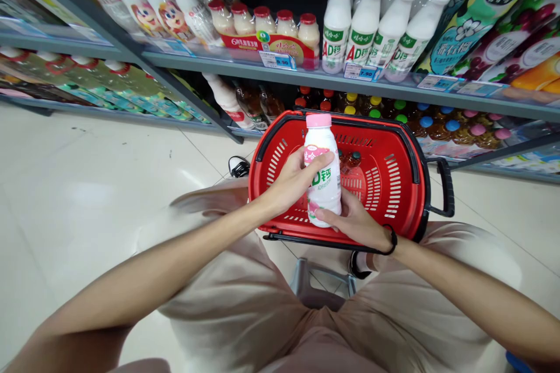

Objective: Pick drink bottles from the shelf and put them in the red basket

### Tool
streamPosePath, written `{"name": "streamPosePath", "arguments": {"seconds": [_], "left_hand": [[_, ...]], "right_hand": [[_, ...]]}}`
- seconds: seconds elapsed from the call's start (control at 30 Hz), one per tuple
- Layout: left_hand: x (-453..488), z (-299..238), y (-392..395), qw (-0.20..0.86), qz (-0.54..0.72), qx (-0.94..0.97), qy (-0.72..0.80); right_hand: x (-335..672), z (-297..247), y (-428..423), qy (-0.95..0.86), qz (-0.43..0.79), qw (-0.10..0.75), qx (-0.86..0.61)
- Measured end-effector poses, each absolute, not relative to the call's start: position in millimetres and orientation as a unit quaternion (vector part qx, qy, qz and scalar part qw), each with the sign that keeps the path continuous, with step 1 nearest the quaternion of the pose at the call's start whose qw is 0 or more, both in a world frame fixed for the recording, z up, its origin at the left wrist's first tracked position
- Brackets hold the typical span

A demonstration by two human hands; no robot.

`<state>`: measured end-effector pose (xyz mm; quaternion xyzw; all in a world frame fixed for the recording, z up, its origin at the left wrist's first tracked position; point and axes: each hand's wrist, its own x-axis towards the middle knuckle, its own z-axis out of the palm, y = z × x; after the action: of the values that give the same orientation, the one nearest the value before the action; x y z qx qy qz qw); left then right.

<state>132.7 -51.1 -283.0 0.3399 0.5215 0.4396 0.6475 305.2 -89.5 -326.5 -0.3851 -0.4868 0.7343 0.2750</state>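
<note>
Got a white plastic bottle with a pink cap and green lettering [324, 201] in both hands, held over a red plastic basket with black handles [413, 204], cap end toward a long grey shelf [236, 70]. Gripping the upper half with the left hand [294, 182], thumb across the front, and cupping the lower half with the right hand [357, 225], with a thin black band [393, 240] on that wrist. Also spotting a small clear bottle with a dark cap [349, 162] down in the basket, maybe more than one, kinda hard to tell behind the big bottle. On the shelf, seeing tall white bottles with black caps [336, 20] beside short cream bottles with red caps [286, 24], tagged 7.90 and 9.90.
</note>
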Motion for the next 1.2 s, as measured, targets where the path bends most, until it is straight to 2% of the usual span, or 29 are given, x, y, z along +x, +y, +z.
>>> {"name": "streamPosePath", "arguments": {"seconds": [0.2,0.33,0.53,1.2], "left_hand": [[130,-283,-46,0.659,0.451,0.313,0.515],[127,-280,-43,0.670,0.443,0.295,0.518],[126,-277,-42,0.676,0.438,0.279,0.523],[115,-293,-28,0.687,0.412,0.239,0.548]], "right_hand": [[309,-316,-85,-0.427,0.776,0.240,-0.398],[310,-316,-82,-0.393,0.778,0.262,-0.415],[313,-325,-79,-0.371,0.805,0.249,-0.390],[309,-309,-71,-0.325,0.870,0.222,-0.297]]}}
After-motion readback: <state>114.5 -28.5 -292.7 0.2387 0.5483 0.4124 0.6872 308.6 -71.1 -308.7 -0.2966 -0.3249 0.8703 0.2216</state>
